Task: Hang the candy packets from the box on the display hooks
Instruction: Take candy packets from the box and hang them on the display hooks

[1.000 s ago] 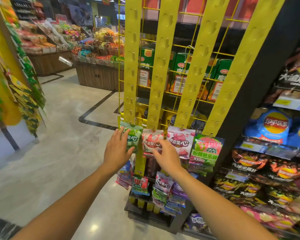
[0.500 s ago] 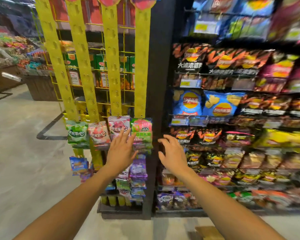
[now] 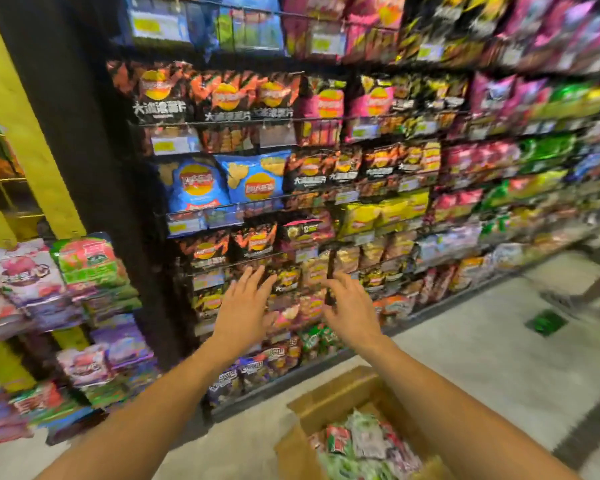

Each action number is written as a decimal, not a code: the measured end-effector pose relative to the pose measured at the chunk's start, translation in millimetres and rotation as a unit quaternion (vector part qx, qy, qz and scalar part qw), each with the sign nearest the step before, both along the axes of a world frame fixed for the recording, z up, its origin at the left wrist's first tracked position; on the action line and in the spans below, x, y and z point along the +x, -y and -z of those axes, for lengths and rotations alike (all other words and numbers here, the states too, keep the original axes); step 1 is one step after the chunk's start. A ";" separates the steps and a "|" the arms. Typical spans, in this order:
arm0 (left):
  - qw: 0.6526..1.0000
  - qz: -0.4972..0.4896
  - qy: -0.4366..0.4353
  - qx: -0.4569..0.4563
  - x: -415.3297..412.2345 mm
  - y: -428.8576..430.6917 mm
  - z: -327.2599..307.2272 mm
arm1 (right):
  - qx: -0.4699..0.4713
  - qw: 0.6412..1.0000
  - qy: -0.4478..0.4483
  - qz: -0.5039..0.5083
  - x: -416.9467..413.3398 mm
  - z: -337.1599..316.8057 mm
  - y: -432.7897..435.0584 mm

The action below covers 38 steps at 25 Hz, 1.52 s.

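The view has swung from the hung packets [image 3: 87, 261], now up and left of the box [image 3: 329, 393]. Left hand [image 3: 246, 306] and right hand [image 3: 352, 310] are raised beyond the box, fingers spread, both empty. Probably the next grab is from the packets [image 3: 364, 441] inside the box.

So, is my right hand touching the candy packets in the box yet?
Apart. Head view: the right hand is raised with fingers spread, clearly above the candy packets lying in the cardboard box.

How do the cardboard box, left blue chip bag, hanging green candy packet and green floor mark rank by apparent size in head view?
1. cardboard box (nearest, cropped)
2. left blue chip bag, green candy packet: alike, unranked
3. green floor mark
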State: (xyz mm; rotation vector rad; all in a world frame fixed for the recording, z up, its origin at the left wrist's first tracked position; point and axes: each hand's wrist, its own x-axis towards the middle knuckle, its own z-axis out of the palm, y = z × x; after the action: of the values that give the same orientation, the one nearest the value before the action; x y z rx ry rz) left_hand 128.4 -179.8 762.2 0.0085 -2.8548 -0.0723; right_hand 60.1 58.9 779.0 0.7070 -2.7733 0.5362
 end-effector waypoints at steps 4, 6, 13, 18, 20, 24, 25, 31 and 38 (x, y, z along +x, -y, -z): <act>0.996 0.081 0.033 0.024 -48.4 -77.2 14.8 | 0.007 0.995 0.030 0.091 -18.2 15.5 -93.0; 0.992 0.107 0.044 0.048 -69.8 -106.9 21.7 | -0.005 0.992 0.039 0.120 -27.2 23.1 -126.5; 0.979 0.176 0.088 0.049 -150.4 -169.4 66.2 | 0.013 0.976 0.070 0.204 -74.6 73.0 -193.7; 0.971 0.206 0.113 0.049 -189.9 -184.9 136.2 | 0.007 0.972 0.087 0.219 -113.0 144.5 -207.2; 0.969 0.200 0.133 0.054 -199.9 -189.7 180.9 | -0.001 0.971 0.101 0.218 -124.6 189.3 -211.1; 0.965 0.197 0.167 0.053 -207.4 -198.5 273.1 | -0.012 0.961 0.150 0.230 -134.1 289.7 -215.7; 0.963 0.197 0.175 0.056 -208.6 -199.7 302.2 | -0.004 0.962 0.157 0.224 -136.6 318.2 -218.3; 0.951 0.188 0.228 0.086 -207.9 -205.5 471.2 | 0.062 0.961 0.216 0.163 -145.9 484.2 -232.8; 0.926 0.200 0.298 0.119 -196.2 -199.4 662.7 | 0.084 0.933 0.323 0.133 -127.7 692.1 -233.7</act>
State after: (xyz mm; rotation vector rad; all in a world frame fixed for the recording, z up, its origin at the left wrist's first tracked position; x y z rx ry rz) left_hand -67.8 19.6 99.4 -0.6012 -3.3760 -0.5949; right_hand -67.7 292.6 86.9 0.1810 -3.4851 0.5548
